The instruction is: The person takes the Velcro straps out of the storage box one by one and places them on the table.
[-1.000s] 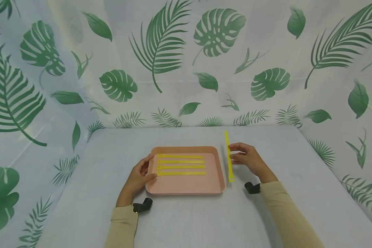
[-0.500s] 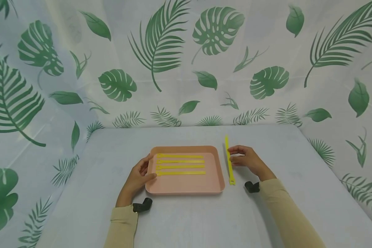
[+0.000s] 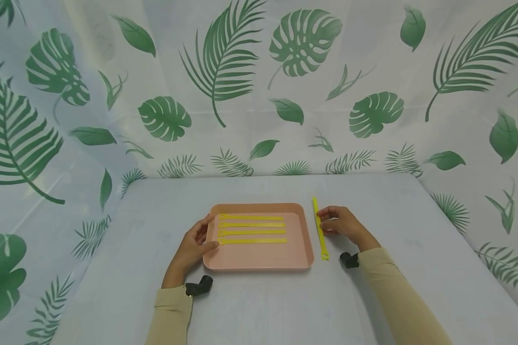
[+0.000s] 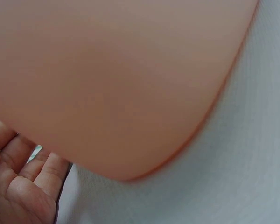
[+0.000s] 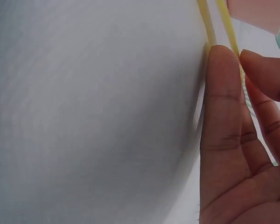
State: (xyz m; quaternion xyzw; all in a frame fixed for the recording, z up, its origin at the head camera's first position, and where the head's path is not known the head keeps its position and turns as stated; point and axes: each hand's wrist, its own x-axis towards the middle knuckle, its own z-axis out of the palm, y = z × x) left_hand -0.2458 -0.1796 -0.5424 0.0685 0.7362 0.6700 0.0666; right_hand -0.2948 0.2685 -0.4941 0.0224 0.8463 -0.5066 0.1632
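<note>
A shallow pink tray [image 3: 259, 257] stands mid-table in the head view, with several yellow cable ties [image 3: 252, 232] laid in parallel rows inside, their slotted heads to the left. My left hand [image 3: 193, 245] grips the tray's left rim, thumb over the edge; the left wrist view shows the fingers [image 4: 50, 173] partly hidden behind the tray. Right of the tray, my right hand [image 3: 342, 223] pinches another yellow cable tie [image 3: 321, 238] by its middle, slotted head toward me. In the right wrist view the tie [image 5: 229, 28] runs up from between thumb and fingers. Whether it touches the table cannot be told.
A pale cloth-covered table [image 3: 259, 311] carries everything. Behind it and at both sides hangs a white curtain [image 3: 241, 115] printed with green leaves. Black wrist cameras [image 3: 199, 285] sit at both sleeve cuffs.
My right hand has moved slightly down and toward me with the cable tie, which sits nearer the table surface. The left hand, the tray and the ties in it stay put.
</note>
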